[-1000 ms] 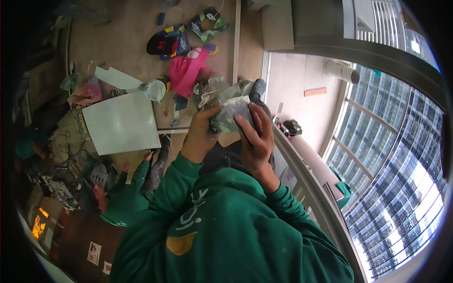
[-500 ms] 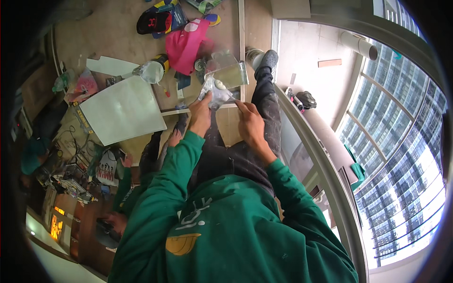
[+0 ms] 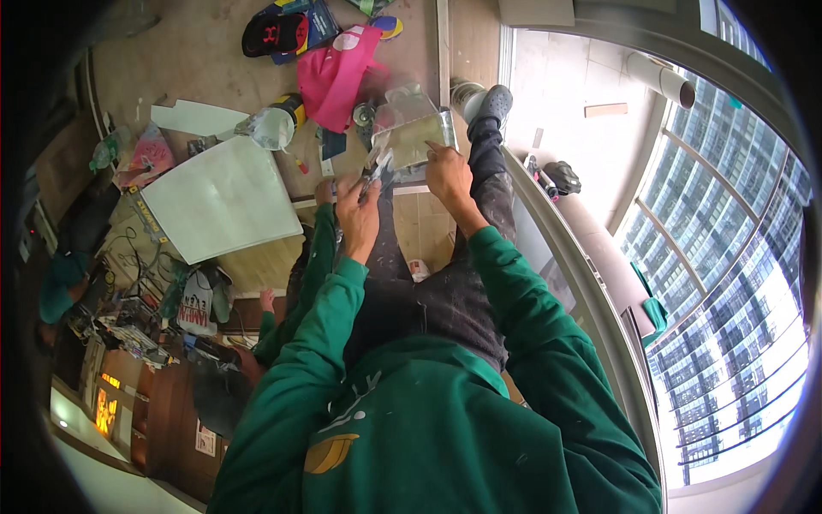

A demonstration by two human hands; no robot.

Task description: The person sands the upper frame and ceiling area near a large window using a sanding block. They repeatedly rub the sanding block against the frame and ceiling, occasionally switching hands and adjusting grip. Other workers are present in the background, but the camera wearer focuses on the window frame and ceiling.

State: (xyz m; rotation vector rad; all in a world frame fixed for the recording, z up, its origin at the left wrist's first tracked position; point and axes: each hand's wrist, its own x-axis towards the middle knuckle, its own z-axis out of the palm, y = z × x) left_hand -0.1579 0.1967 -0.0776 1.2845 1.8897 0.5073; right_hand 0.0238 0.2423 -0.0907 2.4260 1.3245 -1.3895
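Note:
My left hand (image 3: 360,214) is closed around a white-smeared, flat tool (image 3: 377,165) that looks like a putty knife, now seen nearly edge-on. My right hand (image 3: 449,182) is curled at the near edge of a clear, boxy container (image 3: 415,137), its index finger pointing forward. Whatever lies in its grip is hidden. A co-worker's hand (image 3: 324,191) in a green sleeve is just left of my left hand.
Beyond the container lies a pink bag (image 3: 338,77) beside a dark cap (image 3: 274,36). A large white board (image 3: 224,201) is to the left, near a yellow-black tub (image 3: 291,107). A metal window frame (image 3: 569,244) runs along my right.
The white-smeared tool has turned from broad side to edge-on, and my hands have moved apart. My right hand has moved forward to the container. A co-worker's hand has come close on the left.

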